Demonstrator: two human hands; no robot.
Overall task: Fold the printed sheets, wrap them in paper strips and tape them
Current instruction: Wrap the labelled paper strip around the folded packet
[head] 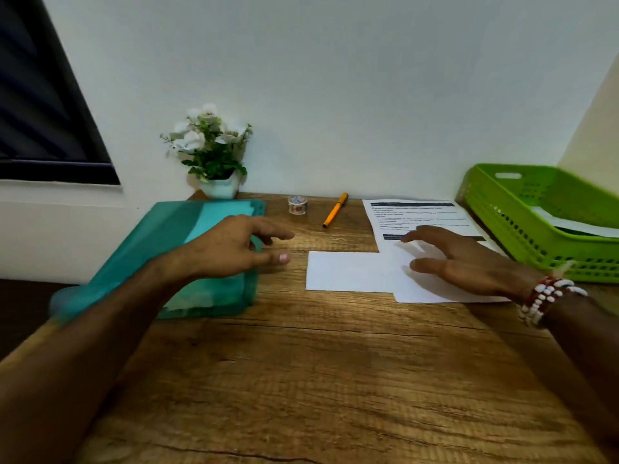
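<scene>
- The printed sheet (413, 214) lies flat at the far right of the wooden desk (318, 363), with its lines of text towards the wall. The near part of it is blank white.
- A blank white paper (345, 271) lies just left of that near part. Their edges meet, and I cannot tell which one overlaps the other.
- The right hand (465, 262) is palm down over the sheet's blank part, fingers straight and spread, gripping nothing. Whether it touches the paper cannot be told. A red-and-white beaded bracelet (542, 299) sits on its wrist.
- The left hand (231, 249) is well apart from the right, over the right edge of a teal plastic folder (187, 236). Its fingers are loosely stretched towards the middle of the desk, and it holds nothing.
- Far along the wall, between the folder and the sheet, stand a small roll of patterned tape (297, 204) and, just to its right, an orange pen (335, 210) lying at a slant.
- A potted plant with white flowers (214, 152) stands against the wall behind the folder.
- A green plastic basket (536, 236) sits at the right edge, beside the sheet — white paper lies inside it.
</scene>
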